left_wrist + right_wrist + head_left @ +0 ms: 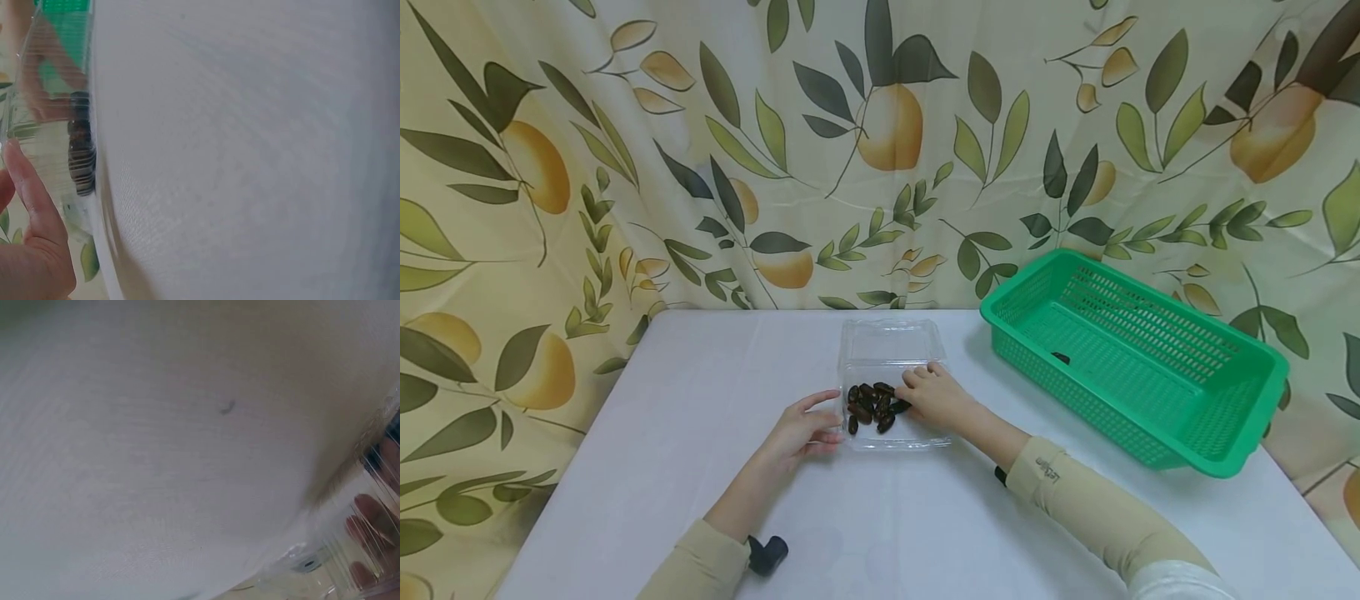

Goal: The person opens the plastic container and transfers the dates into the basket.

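On the white-covered surface [700, 400], btwn our two hands, we have a clear plastic box [898, 444] w/ its lid [891, 342] flipped open toward the far edge. The dark brown dates [867, 403] lie in its base in a loose cluster, mostly L & middle. Our L hand [805, 429] touches the box's L wall from outside, fingers fairly straight, so that grip is relaxed & not clenched; via L wrist cam we see a fingertip [14, 150] against the plastic. Our R hand [936, 398] is over the box's R part, fingers bent down at the cluster's R edge; can't tell if that grip has a date pinched, b/c its tips are hidden. R wrist cam gives us mostly surface, w/ the box at R edge. Off to the R, apart from the box, we see a green basket [1138, 367] w/ one small dark pc [1061, 357] inside, near its L end. Fruit-&-leaf curtain [662, 183] hangs behind.
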Tool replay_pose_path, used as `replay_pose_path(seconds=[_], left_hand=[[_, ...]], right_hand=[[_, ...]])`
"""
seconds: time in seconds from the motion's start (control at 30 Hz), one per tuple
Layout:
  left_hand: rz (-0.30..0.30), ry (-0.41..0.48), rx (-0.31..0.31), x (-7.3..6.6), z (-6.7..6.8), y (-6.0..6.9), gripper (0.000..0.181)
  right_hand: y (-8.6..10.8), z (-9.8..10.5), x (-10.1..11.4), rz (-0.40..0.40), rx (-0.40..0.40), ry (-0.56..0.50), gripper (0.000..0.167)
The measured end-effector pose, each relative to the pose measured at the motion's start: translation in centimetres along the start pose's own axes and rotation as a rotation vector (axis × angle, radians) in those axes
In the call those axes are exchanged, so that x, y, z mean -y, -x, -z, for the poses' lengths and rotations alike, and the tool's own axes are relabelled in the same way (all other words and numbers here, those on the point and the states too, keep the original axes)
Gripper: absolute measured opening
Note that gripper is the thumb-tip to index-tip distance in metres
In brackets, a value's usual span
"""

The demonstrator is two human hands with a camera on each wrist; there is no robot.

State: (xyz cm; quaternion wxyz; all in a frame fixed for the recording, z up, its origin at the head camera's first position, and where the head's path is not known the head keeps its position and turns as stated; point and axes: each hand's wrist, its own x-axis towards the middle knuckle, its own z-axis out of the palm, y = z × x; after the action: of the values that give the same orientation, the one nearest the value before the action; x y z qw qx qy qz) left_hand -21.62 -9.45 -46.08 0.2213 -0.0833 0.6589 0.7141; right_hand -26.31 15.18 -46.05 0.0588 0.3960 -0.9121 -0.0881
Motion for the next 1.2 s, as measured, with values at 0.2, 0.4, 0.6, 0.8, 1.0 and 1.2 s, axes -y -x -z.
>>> replay_pose_path(seconds=[0.2,0.4,0.6,0.8,1.0,1.2], left_hand=[[0.001,-0.016,0.025,-1.4,-0.3,1.4,0.053],[-0.002,-0.025,0.025,-1.9,-0.6,2.1,0.052],[0.001,-0.022,0.026,-1.7,-0.5,1.9,0.052],[-0.016,-0.020,0.029,-1.5,-0.4,1.7,0.050],[-0.011,-0.011,0.028,-1.5,-0.4,1.6,0.051],[0.013,-0.007,0.015,-0.5,0.0,0.3,0.053]], right_hand=[[-0.2,0.1,0.3,-0.015,0.033,0.011,0.023],[-0.4,0.2,0.4,-0.021,0.063,0.011,0.026],[-0.3,0.6,0.5,-0.019,0.078,0.005,0.030],[-0.3,0.8,0.5,-0.021,0.087,0.029,0.029],[-0.3,1.4,0.3,-0.009,0.063,0.085,0.026],[0.1,2.1,-0.2,-0.018,0.001,0.083,0.020]])
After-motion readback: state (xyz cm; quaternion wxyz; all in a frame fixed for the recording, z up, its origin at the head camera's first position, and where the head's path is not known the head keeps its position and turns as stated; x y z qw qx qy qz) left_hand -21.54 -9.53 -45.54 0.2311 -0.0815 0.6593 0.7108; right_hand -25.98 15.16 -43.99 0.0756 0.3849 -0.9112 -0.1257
